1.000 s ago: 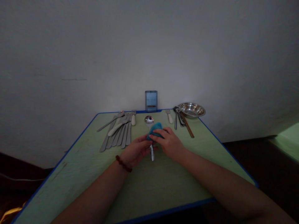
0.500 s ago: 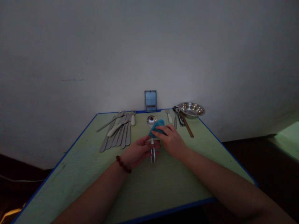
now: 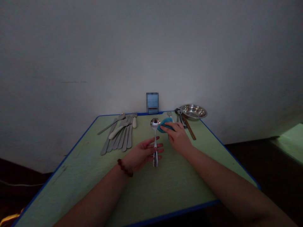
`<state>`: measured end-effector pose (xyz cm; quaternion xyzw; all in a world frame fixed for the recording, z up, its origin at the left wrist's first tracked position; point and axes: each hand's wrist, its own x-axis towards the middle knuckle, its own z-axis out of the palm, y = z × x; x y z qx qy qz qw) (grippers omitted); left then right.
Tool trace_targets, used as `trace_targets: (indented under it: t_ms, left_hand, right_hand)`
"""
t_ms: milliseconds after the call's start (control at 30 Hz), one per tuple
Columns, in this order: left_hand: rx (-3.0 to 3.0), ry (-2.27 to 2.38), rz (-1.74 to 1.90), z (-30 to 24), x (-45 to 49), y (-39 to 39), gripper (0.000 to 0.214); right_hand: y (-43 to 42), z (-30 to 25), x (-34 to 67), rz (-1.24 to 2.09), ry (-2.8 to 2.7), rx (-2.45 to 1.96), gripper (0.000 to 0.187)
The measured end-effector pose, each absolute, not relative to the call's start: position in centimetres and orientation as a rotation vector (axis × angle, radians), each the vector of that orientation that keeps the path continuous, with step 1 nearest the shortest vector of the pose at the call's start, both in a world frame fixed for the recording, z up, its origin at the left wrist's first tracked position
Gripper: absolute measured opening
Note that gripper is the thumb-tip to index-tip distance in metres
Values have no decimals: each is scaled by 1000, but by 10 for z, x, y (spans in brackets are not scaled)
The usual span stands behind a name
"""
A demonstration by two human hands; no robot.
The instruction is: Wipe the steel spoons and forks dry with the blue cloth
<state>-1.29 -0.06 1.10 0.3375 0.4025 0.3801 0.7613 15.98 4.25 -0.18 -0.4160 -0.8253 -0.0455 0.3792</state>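
Note:
A shiny metal spoon (image 3: 155, 138) with a round bowl is held upright by its handle in my left hand (image 3: 143, 152), bowl pointing away from me. The thumb lies across the handle, with the fingers behind it. My right hand (image 3: 178, 135) is closed on a blue cloth (image 3: 166, 125), just right of the spoon's bowl. Whether the cloth touches the bowl's edge is hard to tell. A reddish-brown beaded bracelet (image 3: 125, 168) circles my left wrist.
Several forks and other metal cutlery (image 3: 120, 135) lie at the left on the green table (image 3: 189, 186). A steel bowl (image 3: 194, 112), several spoons (image 3: 181, 118), wooden chopsticks (image 3: 190, 128) and a fork (image 3: 169, 113) are at the back right. A phone-like device (image 3: 152, 103) leans against the wall.
My right hand has moved the cloth off the spoon's neck and to the right, uncovering the bowl and neck. My left hand still holds the handle in nearly the same place.

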Motion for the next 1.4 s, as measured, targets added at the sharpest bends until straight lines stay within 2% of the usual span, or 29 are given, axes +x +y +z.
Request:
trace_targets:
  t_ms: [100, 333, 467, 700, 867, 1033, 1400]
  left_hand:
    - [737, 882, 835, 10, -13, -1, 43]
    - [778, 885, 875, 9, -13, -1, 36]
    - [840, 891, 866, 8, -13, -1, 28]
    - [883, 891, 844, 5, -12, -1, 27]
    - [887, 846, 815, 4, -12, -2, 27]
    - [871, 896, 789, 3, -9, -3, 28]
    - [921, 1007, 748, 1, -5, -5, 31]
  right_hand:
    - [51, -6, 162, 112, -1944, -1042, 38]
    - [60, -12, 159, 1137, -1200, -987, 42]
    - [55, -6, 153, 1416, -903, -899, 42]
    - [54, -3, 150, 1567, -745, -845, 20]
    - [56, -5, 151, 1629, -658, -836, 13]
    - [57, -6, 150, 1757, -584, -775, 11]
    - [56, -2, 147, 1779, -549, -664, 15]
